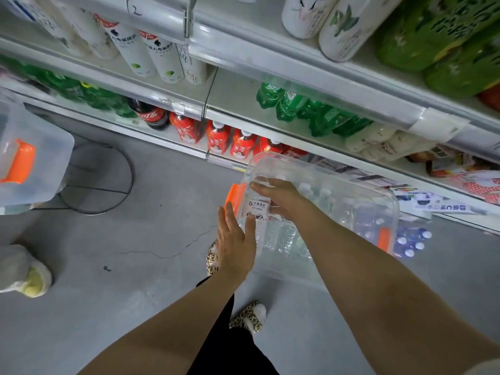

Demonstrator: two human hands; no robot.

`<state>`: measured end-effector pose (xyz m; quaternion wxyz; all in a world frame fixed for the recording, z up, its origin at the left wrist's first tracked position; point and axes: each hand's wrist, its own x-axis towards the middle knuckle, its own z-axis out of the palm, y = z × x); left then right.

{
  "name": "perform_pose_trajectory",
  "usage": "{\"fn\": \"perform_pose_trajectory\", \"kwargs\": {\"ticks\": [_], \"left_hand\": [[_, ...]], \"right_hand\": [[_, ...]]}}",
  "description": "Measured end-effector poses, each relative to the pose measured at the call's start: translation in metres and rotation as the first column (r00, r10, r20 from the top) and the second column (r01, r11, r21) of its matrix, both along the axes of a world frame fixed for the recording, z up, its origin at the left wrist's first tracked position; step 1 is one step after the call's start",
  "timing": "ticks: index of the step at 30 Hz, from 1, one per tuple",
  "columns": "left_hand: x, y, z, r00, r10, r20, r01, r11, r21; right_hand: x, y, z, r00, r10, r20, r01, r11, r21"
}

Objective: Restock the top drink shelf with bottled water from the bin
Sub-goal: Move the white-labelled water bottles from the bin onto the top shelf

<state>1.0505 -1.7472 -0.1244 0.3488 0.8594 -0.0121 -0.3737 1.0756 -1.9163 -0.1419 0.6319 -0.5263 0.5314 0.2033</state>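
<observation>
**Bottle in hand above the bin's left end**

From the head camera I see the right hand [276,196] curled round a clear water bottle [258,211], gripping its upper part; the bottle sits over the left end of the bin [319,169], just beside the orange latch [234,197]; its long axis runs up and down the frame, label text upright, so the top points toward the shelves [297,77]; the cap is hidden under the fingers. The left hand [234,239] is open, fingers straight, its thumb against the bottle's lower side; it holds nothing. More water bottles fill the clear bin, some with white caps showing.

The bin stands on a grey concrete floor [135,266] marked by a thin crack [167,253]; the shelves rise close behind it, carrying red bottles [216,139] low down, green bottles [311,109] above and white ones higher; a second clear bin [35,147] with an orange latch is at far left, near a wire ring stand [97,180].
</observation>
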Motion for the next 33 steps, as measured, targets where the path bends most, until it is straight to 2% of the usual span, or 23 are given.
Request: {"fn": "perform_pose_trajectory", "kwargs": {"ticks": [8, 11, 14, 17, 24, 29, 33], "left_hand": [[0.005, 0.000, 0.001, 0.997, 0.064, -0.047, -0.066, 0.996, -0.051], [0.011, 0.001, 0.004, 0.998, 0.017, -0.061, -0.019, 0.999, -0.038], [0.017, 0.000, 0.004, 0.998, -0.015, -0.066, 0.013, 0.999, -0.031], [0.017, -0.006, 0.005, 0.996, 0.028, -0.084, -0.024, 0.998, 0.055], [-0.008, -0.034, 0.036, 0.990, 0.142, -0.023, -0.139, 0.986, 0.094], [-0.027, -0.065, 0.088, 0.992, 0.128, 0.002, -0.127, 0.990, -0.066], [-0.034, -0.093, 0.157, 0.997, 0.061, 0.042, -0.047, 0.957, -0.285]], "right_hand": [[-0.037, -0.001, 0.026, 0.951, -0.280, 0.130, 0.280, 0.960, 0.022], [-0.054, -0.013, 0.042, 0.934, -0.324, 0.148, 0.330, 0.944, -0.016], [-0.071, -0.033, 0.061, 0.931, -0.321, 0.173, 0.331, 0.943, -0.034], [-0.086, -0.053, 0.081, 0.929, -0.300, 0.216, 0.324, 0.943, -0.082], [-0.114, -0.094, 0.127, 0.930, -0.196, 0.310, 0.241, 0.964, -0.114], [-0.129, -0.119, 0.167, 0.909, -0.131, 0.396, 0.213, 0.962, -0.172], [-0.143, -0.127, 0.217, 0.869, -0.112, 0.482, 0.259, 0.933, -0.251]]}}
